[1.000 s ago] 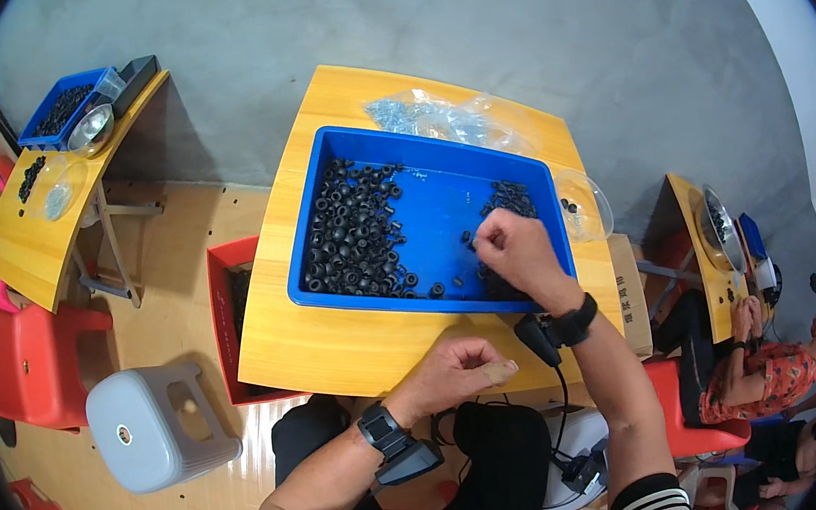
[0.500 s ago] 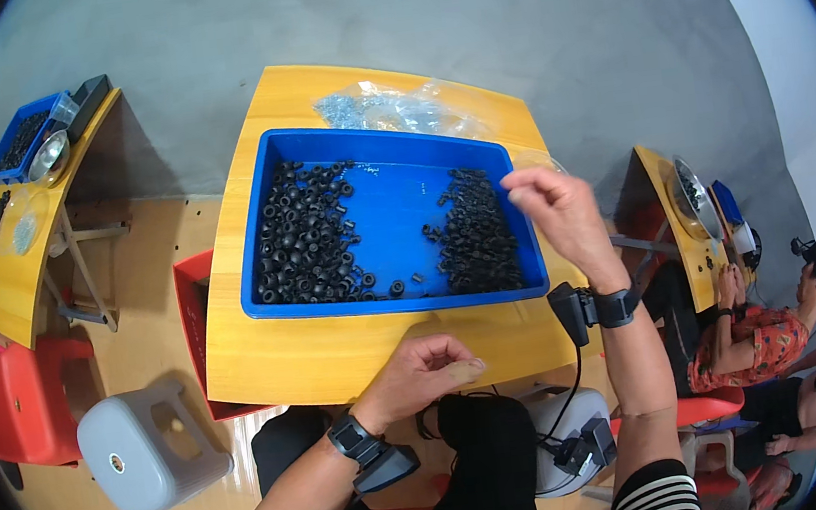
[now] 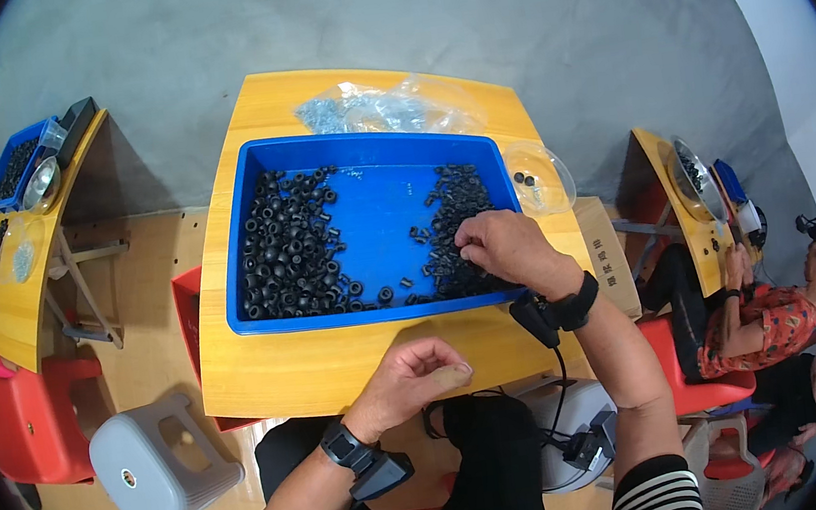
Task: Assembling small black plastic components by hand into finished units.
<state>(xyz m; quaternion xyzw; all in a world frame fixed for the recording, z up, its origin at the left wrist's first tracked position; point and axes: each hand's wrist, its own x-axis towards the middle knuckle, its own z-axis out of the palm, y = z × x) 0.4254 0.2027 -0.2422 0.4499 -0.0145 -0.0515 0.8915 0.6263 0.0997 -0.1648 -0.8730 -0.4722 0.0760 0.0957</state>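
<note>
A blue tray [image 3: 374, 313] lies on the yellow table. Rounded black hollow pieces [image 3: 291, 243], apparently rubber or plastic, fill its left side. Smaller black pieces [image 3: 445, 212] are heaped along its right side. My right hand [image 3: 513, 248] is over that right heap, its fingertips pinched together against the small pieces; anything between them is hidden. My left hand [image 3: 410, 381] hovers near the table's front edge, fingers curled and thumb pressed toward them. Whatever it may hold does not show. Right of the tray, a clear round dish [image 3: 551, 188] has a few black pieces in it.
Behind the tray lies a clear plastic bag [image 3: 386, 108] with small pale bits. A cardboard box [image 3: 608, 257] stands by the table's right side, a grey stool [image 3: 154, 455] at lower left. A co-worker [image 3: 763, 320] sits at another table on the right.
My right hand has come from beyond the tray's right rim, near the dish, down and left onto the small black pieces. My left hand stays almost in place. The view has shifted slightly.
</note>
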